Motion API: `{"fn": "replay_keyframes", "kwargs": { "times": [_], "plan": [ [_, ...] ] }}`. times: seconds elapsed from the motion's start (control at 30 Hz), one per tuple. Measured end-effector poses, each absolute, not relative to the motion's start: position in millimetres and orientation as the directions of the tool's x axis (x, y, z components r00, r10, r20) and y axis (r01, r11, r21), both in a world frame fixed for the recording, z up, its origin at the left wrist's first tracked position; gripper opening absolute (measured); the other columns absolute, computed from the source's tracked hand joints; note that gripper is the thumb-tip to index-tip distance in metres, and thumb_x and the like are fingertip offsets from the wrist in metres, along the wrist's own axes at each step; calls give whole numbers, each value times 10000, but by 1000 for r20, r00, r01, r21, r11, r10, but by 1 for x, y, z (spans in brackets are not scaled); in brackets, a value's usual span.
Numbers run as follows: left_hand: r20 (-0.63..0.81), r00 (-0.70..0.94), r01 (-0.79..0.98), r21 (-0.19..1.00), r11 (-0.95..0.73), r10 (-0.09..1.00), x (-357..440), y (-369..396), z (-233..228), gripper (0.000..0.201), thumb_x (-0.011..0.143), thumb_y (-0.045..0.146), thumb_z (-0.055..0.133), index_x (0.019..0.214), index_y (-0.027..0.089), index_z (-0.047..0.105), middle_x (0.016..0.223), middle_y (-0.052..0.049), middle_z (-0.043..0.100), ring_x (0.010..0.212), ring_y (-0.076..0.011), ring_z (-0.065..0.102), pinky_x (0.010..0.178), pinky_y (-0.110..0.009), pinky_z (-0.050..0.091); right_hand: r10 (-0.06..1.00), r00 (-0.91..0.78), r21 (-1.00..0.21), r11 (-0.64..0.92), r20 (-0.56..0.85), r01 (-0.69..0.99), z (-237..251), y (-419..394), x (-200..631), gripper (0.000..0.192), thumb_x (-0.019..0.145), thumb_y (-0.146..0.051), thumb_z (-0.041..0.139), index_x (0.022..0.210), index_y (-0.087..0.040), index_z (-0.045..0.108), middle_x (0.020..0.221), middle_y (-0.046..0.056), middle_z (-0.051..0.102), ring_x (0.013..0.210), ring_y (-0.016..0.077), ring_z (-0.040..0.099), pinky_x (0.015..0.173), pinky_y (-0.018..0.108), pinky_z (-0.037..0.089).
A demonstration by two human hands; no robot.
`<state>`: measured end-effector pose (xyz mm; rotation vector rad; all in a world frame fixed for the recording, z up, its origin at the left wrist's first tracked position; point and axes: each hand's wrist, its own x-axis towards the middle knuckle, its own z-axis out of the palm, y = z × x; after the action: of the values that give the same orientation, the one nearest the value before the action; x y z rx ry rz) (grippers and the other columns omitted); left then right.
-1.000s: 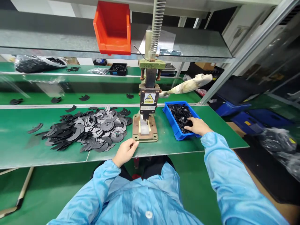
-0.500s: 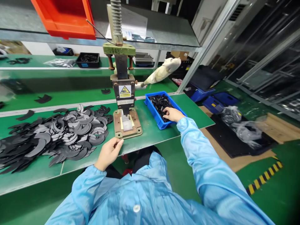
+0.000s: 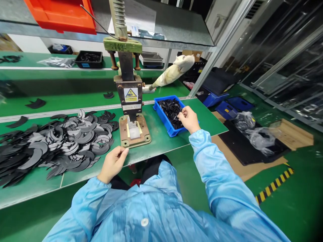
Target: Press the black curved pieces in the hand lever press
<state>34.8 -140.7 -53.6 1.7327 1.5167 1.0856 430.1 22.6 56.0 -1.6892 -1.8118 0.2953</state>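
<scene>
The right hand (image 3: 188,118) pinches what looks like one small black part over the blue bin (image 3: 161,116), probably light, stiff plastic, best gripped by its edges.

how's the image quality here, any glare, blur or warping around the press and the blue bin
Head view: wide-angle warping bends the green bench edge and tilts the shelf posts; the press and blue bin are sharp; soft glare streaks the upper steel shelf; the right hand over the bin is slightly soft; the left hand casts little shadow.
</scene>
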Motion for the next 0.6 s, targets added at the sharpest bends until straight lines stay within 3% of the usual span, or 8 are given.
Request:
{"fn": "replay_keyframes", "kwargs": {
  "times": [0.13,0.23,0.3,0.37,0.47,0.6],
  "plan": [
    [257,-13,470,854,-221,966,46,-145,-34,325,1059,459,602,841,225,655,733,4,580,678,-162,533,663,-293,434,945,-90,-684,291,314,669,52,-27,390,277,1010,-431,543,1128,-210,661,920,42,739,787,161,662,755,321,556],
    [359,13,396,855,-334,933,64,-151,-10,178,1037,390,665,1083,228,721,905,-31,683,776,-171,617,737,-303,502,924,-251,-756,380,287,533,42,-70,353,302,1007,-477,611,1123,-233,747,1020,51,790,906,183,729,856,355,605],
    [407,68,371,837,-402,911,75,-154,1,288,1017,359,710,1280,239,709,1040,-60,727,786,-163,636,761,-316,535,894,-356,-813,412,272,412,34,-93,332,306,1013,-487,634,1151,-257,779,1096,56,807,985,194,751,912,375,620],
    [443,126,377,806,-456,887,81,-157,6,321,1012,340,729,1318,244,715,1074,-75,746,788,-162,647,770,-328,553,878,-419,-894,361,230,267,25,-111,315,306,1018,-486,643,1192,-264,760,1082,52,809,971,184,760,898,369,632],
    [459,136,402,784,-473,878,82,-165,4,202,1022,334,722,1192,238,773,1035,-87,769,860,-193,687,798,-349,573,884,-455,-985,157,109,68,13,-125,299,299,1003,-492,679,1172,-245,681,923,16,786,832,147,757,815,331,640],
    [406,99,406,817,-410,908,77,-177,-4,194,1016,351,741,1165,242,802,1053,-93,795,859,-195,705,789,-349,585,889,-457,-995,-23,24,-98,5,-131,288,337,946,-526,755,1053,-228,638,820,-9,761,723,120,728,729,294,627]
  ]
}}
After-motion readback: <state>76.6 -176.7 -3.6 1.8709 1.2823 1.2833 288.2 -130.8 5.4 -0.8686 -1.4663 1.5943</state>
